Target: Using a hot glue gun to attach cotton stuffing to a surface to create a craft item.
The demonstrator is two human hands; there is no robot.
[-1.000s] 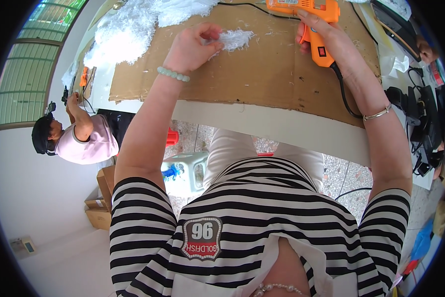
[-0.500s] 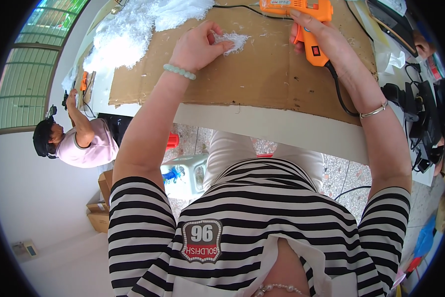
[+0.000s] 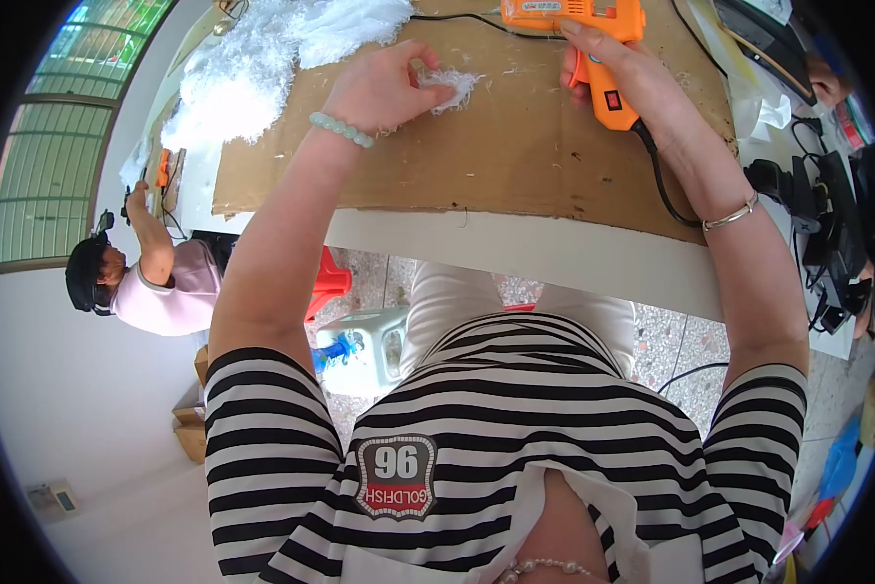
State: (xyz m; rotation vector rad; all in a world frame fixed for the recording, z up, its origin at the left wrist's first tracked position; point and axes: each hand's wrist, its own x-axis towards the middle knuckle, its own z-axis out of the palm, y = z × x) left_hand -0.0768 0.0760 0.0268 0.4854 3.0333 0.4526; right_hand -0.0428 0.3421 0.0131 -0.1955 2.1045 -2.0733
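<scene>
Head view. Left hand (image 3: 379, 90), with pale green bead bracelet (image 3: 342, 128): thumb and index finger parted, thumb against a tuft of white fibres (image 3: 460, 88); whether the tuft was gripped could not be told. Tuft: lay over the brown cardboard sheet (image 3: 486, 165), between the two hands. Right hand (image 3: 632, 76), with silver-coloured bangle (image 3: 732, 213): wrapped around the handle of an orange glue gun (image 3: 607, 86), black cord (image 3: 661, 180) trailing from its base. Fluffy white pile (image 3: 243, 78): beyond the left hand, on the cardboard. Co-worker in pink top (image 3: 170, 292): far left.
</scene>
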